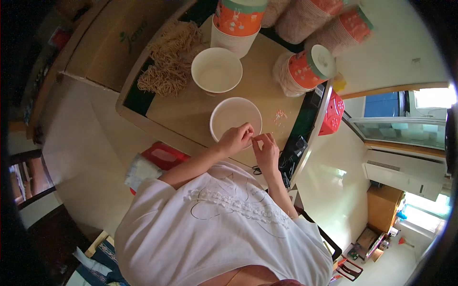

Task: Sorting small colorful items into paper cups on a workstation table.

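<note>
My left hand (234, 139) and my right hand (266, 152) meet over the near right rim of a white paper tub (228, 113). The fingertips of both are pinched close together. Whatever they hold, if anything, is too small to make out. A second white paper tub (217, 71) stands just beyond, in front of a tall stack of orange-printed paper tubs (237, 42). Small pink and white bits (280, 115) lie scattered on the board right of my hands.
Tangled brown string bundles (167, 71) lie at the table's left. More stacked orange tubs (312, 70) fill the right and back. Dark cables and a small device (293, 150) sit along the right edge. A red stool (164, 155) stands below left; a red basket (332, 113) is beyond the right edge.
</note>
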### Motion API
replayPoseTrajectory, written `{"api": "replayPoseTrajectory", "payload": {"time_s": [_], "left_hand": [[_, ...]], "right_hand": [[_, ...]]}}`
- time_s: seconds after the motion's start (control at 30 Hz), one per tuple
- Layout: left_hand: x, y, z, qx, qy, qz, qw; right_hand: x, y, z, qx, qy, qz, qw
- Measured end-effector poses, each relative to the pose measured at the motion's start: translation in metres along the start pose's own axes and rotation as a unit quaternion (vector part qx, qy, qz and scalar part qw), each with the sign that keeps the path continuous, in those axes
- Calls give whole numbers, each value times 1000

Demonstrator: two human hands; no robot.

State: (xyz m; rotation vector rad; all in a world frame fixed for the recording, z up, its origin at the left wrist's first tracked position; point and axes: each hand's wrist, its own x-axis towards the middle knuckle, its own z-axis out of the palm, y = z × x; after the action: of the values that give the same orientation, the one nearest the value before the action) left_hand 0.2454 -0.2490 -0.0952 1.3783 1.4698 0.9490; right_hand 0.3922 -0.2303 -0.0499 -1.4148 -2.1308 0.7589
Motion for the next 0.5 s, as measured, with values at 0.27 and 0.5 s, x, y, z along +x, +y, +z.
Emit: {"api": "replayPoseTrajectory", "payload": {"time_s": [0.27,0.5], "left_hand": [[-10,21,-9,-75,25,18,997],[-8,19,-7,-83,58,52,993]], "right_hand": [[-3,9,9,272,-60,95,956],[-1,6,9,216,-57,93,970]]}}
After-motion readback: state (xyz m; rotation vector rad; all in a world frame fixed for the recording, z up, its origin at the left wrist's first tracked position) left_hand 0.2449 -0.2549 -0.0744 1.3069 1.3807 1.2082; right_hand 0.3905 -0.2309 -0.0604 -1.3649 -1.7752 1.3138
